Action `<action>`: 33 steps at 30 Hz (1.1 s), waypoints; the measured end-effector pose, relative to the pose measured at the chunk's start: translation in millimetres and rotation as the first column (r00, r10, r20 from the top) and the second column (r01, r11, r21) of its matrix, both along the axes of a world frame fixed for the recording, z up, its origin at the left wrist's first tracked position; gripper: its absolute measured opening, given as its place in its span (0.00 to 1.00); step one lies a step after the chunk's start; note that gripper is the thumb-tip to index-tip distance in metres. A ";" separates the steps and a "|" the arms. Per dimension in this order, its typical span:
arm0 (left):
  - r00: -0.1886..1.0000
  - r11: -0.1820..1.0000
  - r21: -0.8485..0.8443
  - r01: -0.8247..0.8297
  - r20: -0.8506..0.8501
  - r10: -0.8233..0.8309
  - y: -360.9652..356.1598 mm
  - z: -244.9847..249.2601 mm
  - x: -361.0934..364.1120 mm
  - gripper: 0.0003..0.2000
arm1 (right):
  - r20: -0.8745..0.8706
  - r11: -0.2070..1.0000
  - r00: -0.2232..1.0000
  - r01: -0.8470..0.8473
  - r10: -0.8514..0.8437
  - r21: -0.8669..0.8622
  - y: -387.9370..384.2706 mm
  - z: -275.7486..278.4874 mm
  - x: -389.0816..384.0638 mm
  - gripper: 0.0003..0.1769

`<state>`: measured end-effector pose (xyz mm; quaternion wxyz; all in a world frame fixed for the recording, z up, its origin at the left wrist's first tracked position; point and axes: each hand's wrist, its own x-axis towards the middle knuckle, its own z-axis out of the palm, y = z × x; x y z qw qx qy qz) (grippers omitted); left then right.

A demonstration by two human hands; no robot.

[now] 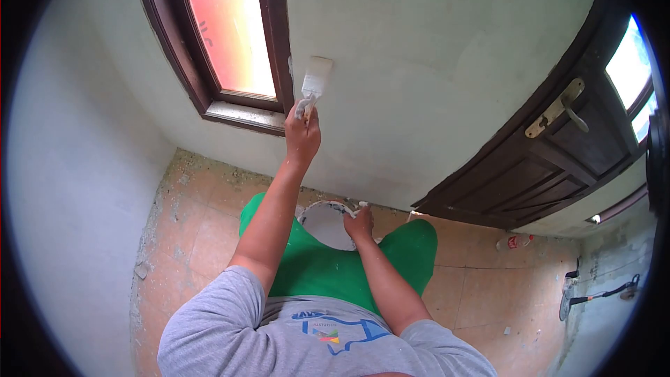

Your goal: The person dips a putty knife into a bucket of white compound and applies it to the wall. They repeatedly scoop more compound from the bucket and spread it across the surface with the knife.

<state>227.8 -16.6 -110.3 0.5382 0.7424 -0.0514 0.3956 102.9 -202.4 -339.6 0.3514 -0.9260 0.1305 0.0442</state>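
Note:
My left hand (303,132) is raised and closed around the handle of a paintbrush (317,77). Its wide, white-coated bristles point up and overlap the pale wall (419,49) just right of the window frame (276,35). White paint marks the fingers. Lower down, between my green-clad knees, stands a round bucket (305,218) of white paint. My right hand (359,224) grips the right side of its rim, and a white-smeared bit shows by the fingers.
A dark wooden door (516,174) with a brass handle (556,108) is at the right. On the tiled floor (481,293) lie a bottle with a red label (515,242) and scattered debris. A black-handled tool (590,299) leans by the right wall. Another wall (77,132) rises at left.

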 end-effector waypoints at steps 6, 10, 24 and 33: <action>0.994 0.997 0.079 -0.008 -0.108 0.016 -2.6 -23.3 -9.4 0.06 | -0.008 0.998 0.998 0.060 -0.060 0.029 -1.3 8.5 3.8 0.38; 0.927 0.997 0.010 0.072 -0.370 -0.063 3.6 -54.1 -49.0 0.08 | 0.022 0.995 0.998 0.063 -0.065 0.070 -5.3 6.7 3.0 0.35; 0.795 0.967 -0.016 0.255 -0.566 -0.219 -21.9 -146.3 -141.4 0.12 | 0.256 0.682 0.965 -0.222 0.053 0.696 44.5 42.1 -9.5 0.14; 0.851 0.965 -0.163 0.205 -0.458 -0.258 3.2 -177.8 -119.1 0.09 | -0.111 0.576 0.993 0.115 -0.043 0.810 35.2 79.5 5.1 0.12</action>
